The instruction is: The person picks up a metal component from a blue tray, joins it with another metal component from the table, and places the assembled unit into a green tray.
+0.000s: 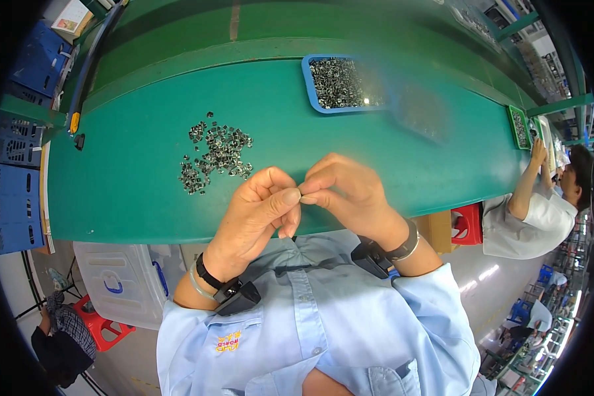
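My left hand [264, 208] and my right hand [350, 195] meet fingertip to fingertip above the near edge of the green tabletop [132, 204]. Both are closed in a pinch around something very small, mostly hidden by the fingers, so its kind cannot be told. Beyond my left hand lies a loose heap of small black and silver metal-looking parts [224, 152]. Farther back stands a blue tray [315, 103] filled with many similar little parts; a blurry smear covers its right side.
A second blurred tray [422, 115] sits right of the blue one. At the far right, a co-worker [531, 218] handles things by a green tray [513, 119]. Blue crates [13, 198] stand at the left. A clear plastic bin [119, 277] is below the table edge.
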{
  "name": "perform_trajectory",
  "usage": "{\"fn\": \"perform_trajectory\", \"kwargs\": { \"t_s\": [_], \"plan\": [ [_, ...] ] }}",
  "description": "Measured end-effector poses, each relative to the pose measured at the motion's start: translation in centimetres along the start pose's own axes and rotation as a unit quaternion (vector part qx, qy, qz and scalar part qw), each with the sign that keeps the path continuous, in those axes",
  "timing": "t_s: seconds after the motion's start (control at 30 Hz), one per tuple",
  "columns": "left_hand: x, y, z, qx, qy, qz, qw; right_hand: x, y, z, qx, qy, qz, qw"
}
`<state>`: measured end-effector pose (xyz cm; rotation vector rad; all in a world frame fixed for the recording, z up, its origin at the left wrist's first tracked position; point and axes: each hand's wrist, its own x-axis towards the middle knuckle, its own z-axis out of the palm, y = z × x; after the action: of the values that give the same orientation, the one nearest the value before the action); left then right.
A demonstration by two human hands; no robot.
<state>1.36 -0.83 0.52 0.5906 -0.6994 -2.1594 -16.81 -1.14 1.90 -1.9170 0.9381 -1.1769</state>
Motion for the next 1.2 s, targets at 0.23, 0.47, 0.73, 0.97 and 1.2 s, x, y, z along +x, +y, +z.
{"fn": "perform_trajectory", "kwargs": {
  "t_s": [0.23,0.47,0.73,0.97,1.2],
  "plan": [
    [-0.1,0.1,-0.2,-0.013,-0.009,0.01,1.0,0.4,-0.4,0.3,0.005,0.0,0.003,1.0],
    [-0.3,-0.1,-0.2,-0.023,-0.024,0.014,0.999,0.2,-0.3,0.2,0.033,-0.001,0.01,0.999],
    [-0.3,-0.5,-0.5,-0.031,-0.041,0.007,0.999,0.1,-0.4,0.3,0.025,-0.002,0.007,1.0],
    [-0.2,-0.4,-0.6,-0.002,-0.038,0.012,0.999,0.1,-0.1,0.1,0.02,-0.014,-0.014,1.0],
    [-0.2,-0.1,0.5,0.063,0.019,0.022,0.998,0.0,0.1,0.3,0.032,0.006,0.009,0.999]
  ]
}}
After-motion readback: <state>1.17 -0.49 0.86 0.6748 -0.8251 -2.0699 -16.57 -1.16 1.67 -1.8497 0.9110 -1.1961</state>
